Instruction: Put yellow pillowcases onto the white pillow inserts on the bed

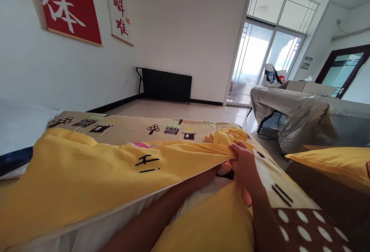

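Nearest, the left forearm runs into the mouth of a yellow printed fabric cover [101, 182] spread over the near part of a patterned blanket [268, 165]. The left hand [222, 169] is mostly hidden by cloth, so I cannot tell its grip. The right hand [243, 157] is closed, pinching the gathered edge of the cover. The step in hand looks like holding the opening apart while reaching inside; the next move probably calls for a firm right pinch and a freely working left arm.

Black strokes on the cover look like a sideways "Hi". Just past the right hand lies a bunched yellow cloth [227, 136]. Far left, a red scroll [78, 11] shows "体" below a cut-off character; a white scroll [121, 13] shows "解难". Far right, the printing on a shopping bag [270, 74] and a wall notice [306, 63] is too small to read.
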`<control>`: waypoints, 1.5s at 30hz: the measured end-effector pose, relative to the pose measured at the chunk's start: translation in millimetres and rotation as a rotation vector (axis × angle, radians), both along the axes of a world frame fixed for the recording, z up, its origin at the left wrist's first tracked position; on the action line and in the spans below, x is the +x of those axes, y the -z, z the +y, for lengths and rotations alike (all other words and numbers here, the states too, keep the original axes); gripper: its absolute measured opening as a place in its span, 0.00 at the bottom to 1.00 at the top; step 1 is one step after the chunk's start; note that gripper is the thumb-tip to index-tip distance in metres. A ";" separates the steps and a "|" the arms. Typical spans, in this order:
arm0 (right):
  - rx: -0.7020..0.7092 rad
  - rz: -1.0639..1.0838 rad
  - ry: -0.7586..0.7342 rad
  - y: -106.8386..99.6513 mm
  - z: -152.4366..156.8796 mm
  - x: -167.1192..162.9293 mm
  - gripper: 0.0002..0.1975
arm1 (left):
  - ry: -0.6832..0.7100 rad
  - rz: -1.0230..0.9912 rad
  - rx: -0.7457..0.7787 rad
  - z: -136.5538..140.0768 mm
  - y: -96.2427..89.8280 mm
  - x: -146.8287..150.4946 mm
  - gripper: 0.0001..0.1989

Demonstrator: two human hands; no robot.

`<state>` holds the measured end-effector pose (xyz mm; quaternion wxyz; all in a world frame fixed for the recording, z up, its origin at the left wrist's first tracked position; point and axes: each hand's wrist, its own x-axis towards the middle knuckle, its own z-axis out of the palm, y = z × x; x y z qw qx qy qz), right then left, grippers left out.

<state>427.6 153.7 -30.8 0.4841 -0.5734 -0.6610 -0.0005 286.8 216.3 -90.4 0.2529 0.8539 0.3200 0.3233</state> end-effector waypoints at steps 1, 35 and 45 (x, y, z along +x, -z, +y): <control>0.016 -0.008 -0.018 0.7 0.8 -0.9 0.17 | -0.001 0.014 -0.001 -0.3 0.5 -0.6 0.17; -0.053 0.356 -0.200 25.6 31.2 12.1 0.14 | 0.121 0.075 0.167 -35.3 -45.6 -6.5 0.19; -0.151 0.608 -0.409 17.9 25.4 7.4 0.12 | 0.046 0.140 0.226 -39.3 -47.2 -5.0 0.09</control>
